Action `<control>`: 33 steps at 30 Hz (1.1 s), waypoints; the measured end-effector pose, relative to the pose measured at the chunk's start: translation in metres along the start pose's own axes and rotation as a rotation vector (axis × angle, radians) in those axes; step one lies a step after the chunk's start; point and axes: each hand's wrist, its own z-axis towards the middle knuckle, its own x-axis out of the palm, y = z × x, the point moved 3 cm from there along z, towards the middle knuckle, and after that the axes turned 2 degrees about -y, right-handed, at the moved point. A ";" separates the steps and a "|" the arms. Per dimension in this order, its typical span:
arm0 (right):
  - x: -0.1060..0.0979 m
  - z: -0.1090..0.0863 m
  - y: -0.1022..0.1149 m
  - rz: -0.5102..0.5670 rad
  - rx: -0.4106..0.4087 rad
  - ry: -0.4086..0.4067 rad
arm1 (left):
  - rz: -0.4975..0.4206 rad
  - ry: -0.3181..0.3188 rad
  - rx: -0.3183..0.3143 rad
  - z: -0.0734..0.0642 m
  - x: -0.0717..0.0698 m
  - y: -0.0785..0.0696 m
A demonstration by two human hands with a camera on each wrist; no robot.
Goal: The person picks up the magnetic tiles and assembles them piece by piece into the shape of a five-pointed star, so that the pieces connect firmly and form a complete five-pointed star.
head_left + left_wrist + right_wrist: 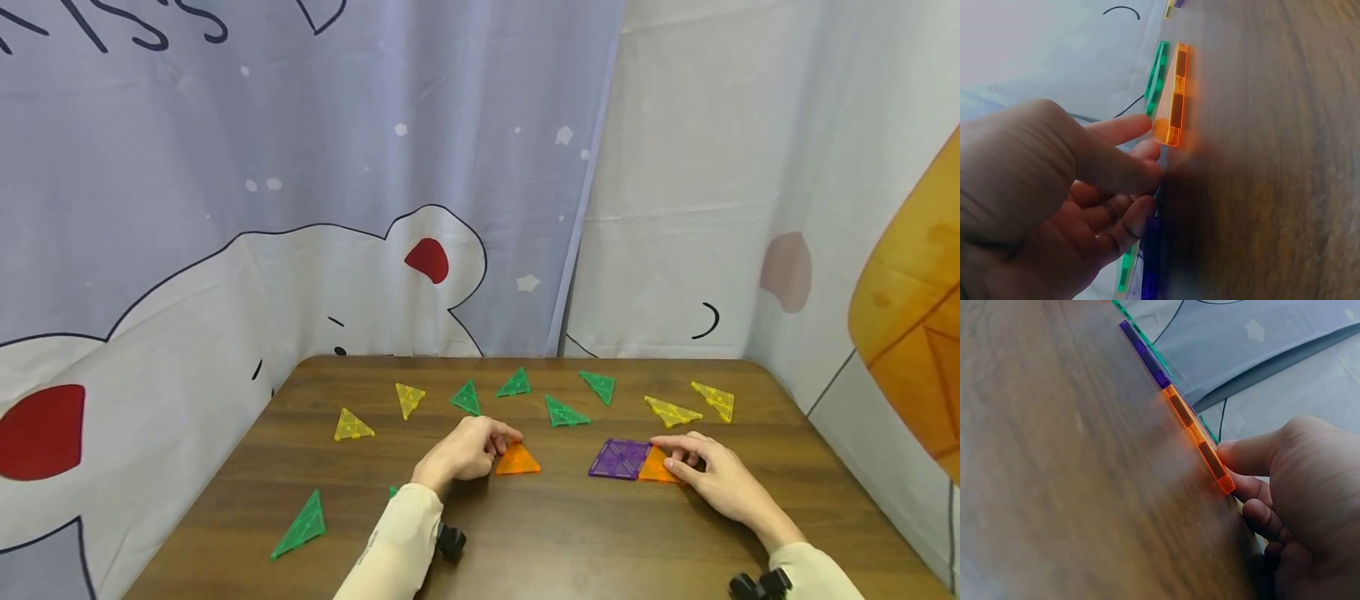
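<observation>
In the head view my left hand [467,454] is beside a loose orange triangular magnetic tile [517,460], index fingertip at its upper corner. The left wrist view has the thumb and other fingers of that left hand [1066,181] bent, apart from the orange tile [1179,94]. My right hand [716,475] pinches another orange triangular tile [656,465] between thumb and index finger. This tile lies flat, its left edge against a purple square tile [620,459]. From the right wrist, the orange tile [1197,440] and purple tile [1144,353] line up end to end.
Several green triangular tiles [564,412] and yellow triangular tiles [672,412] lie across the back of the wooden table [555,533]. A larger green triangle [302,525] is at front left. A purple tile [1150,256] appears below the fingers in the left wrist view.
</observation>
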 end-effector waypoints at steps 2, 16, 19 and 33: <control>0.001 0.000 -0.001 0.002 0.001 0.002 | -0.001 0.016 -0.009 -0.001 0.001 0.000; 0.002 0.000 0.000 -0.010 0.004 -0.006 | 0.019 0.016 -0.021 -0.003 0.002 -0.004; 0.002 0.000 0.000 -0.015 0.006 -0.007 | 0.043 -0.001 -0.018 -0.003 0.002 -0.004; 0.002 0.000 0.000 -0.013 0.012 -0.009 | 0.077 -0.005 -0.013 -0.006 0.009 -0.013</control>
